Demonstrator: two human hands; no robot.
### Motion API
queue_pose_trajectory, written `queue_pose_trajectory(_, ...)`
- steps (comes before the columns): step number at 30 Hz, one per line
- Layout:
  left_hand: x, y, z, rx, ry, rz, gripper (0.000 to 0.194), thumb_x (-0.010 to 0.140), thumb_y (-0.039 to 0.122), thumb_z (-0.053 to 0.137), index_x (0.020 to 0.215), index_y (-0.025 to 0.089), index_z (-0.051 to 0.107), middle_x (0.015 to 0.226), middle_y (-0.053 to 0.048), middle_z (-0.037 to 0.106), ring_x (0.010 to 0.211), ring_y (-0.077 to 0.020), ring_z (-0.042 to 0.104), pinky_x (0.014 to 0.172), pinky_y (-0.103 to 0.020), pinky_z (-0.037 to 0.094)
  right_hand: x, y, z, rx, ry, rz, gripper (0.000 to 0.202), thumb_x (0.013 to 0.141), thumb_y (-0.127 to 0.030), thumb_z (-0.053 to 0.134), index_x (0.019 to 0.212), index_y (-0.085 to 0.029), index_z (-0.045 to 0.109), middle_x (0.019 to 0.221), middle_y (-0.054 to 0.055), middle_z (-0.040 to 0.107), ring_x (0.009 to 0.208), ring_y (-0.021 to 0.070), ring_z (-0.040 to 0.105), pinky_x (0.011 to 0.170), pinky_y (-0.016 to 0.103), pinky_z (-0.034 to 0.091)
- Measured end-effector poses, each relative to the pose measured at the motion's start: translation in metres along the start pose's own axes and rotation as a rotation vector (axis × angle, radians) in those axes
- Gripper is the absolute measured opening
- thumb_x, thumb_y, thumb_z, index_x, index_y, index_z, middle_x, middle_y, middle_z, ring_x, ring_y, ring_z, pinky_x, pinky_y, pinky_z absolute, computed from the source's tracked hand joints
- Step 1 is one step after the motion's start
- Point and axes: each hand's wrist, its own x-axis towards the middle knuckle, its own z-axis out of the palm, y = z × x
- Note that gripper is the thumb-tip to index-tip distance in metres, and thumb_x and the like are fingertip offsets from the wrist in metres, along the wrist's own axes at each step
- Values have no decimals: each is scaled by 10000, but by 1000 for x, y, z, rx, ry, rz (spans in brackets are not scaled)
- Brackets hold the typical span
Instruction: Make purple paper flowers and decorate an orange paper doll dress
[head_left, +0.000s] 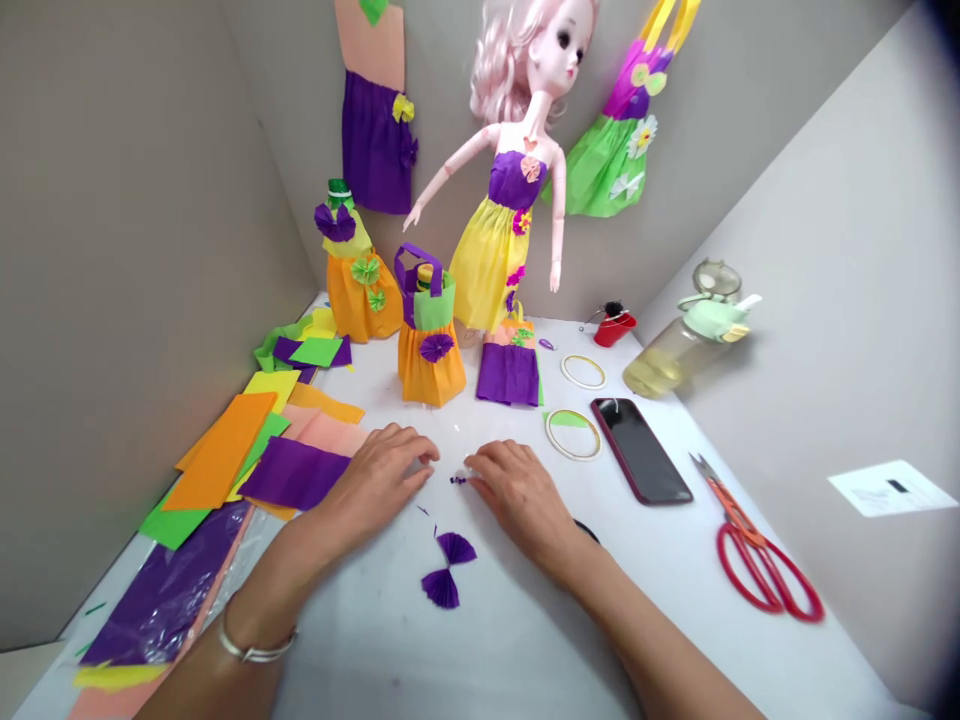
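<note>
My left hand (386, 468) rests on the white table with its thumb and fingers apart and nothing between them. Across a small gap, my right hand (514, 485) has its fingertips curled down close together beside some tiny dark purple bits (457, 480); whether it pinches anything is too small to tell. Nearer to me, a pleated purple paper bow (448, 570) lies flat, narrow at its middle and fanned at both ends. Thin purple scraps lie just above it. The purple folded sheet (296, 473) touches or lies beside my left hand.
Coloured sheets (225, 450) cover the left side. A doll (517, 190), an orange-skirted bag (431, 360) and a dressed bottle (364, 290) stand behind. Tape rings (574, 435), a phone (641, 450), red scissors (757, 550) and a drink bottle (675, 350) are at right.
</note>
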Motion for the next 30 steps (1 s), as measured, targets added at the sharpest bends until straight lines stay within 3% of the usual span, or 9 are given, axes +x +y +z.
queue_pose_trajectory(5,-6,-14,-11,-12,67,-28,96,919,229,547,889,208,636,919,-6,656,932,-216,533,839,-352,380,16,-36,2,47,-105,-219,155,862,-277,703,978,-187,657,1030,57,643,960,228,538,838,341,412)
queue_pose_trajectory(8,-5,-12,-9,-52,104,-25,107,922,221,523,907,210,628,931,-8,653,941,-214,536,846,-355,380,32,-42,7,-90,-110,-184,197,849,-289,704,1004,-183,646,1051,62,643,981,239,539,853,361,408)
queue_pose_trajectory(12,-6,-5,-9,-124,145,-43,109,915,237,514,899,217,621,921,-8,649,936,-214,533,845,-355,388,30,-8,-5,-207,-73,47,49,875,-139,628,884,-170,665,936,76,660,916,250,573,804,371,403)
queue_pose_trajectory(17,-9,7,-2,-276,197,-63,144,923,274,507,832,217,603,870,-2,620,893,-194,534,826,-331,404,-12,57,-30,-259,-1,353,95,868,-113,606,930,-136,673,990,144,653,898,287,587,751,382,404)
queue_pose_trajectory(22,-9,20,11,-498,157,-94,143,914,288,529,820,211,605,860,1,591,873,-173,555,826,-304,416,-38,85,-33,-183,34,459,101,875,-135,580,849,-189,661,900,81,667,879,257,583,723,336,418)
queue_pose_trajectory(24,-9,23,13,-610,138,-134,138,913,306,539,847,212,615,876,1,592,864,-164,560,824,-292,420,-38,81,-37,-3,114,493,123,925,-222,540,867,-202,647,896,60,666,856,226,577,732,321,422)
queue_pose_trajectory(26,-9,25,15,-727,121,-189,139,909,335,555,893,214,622,884,2,599,857,-159,559,816,-283,424,-36,71,-43,366,193,551,183,943,-339,533,873,-204,634,874,48,662,775,194,555,696,302,414)
queue_pose_trajectory(30,-9,28,23,-986,49,-252,213,882,393,608,986,206,611,835,5,591,802,-148,556,766,-272,444,-31,43,-49,1132,85,585,267,899,-457,607,873,-191,607,853,36,660,596,115,439,558,248,338)
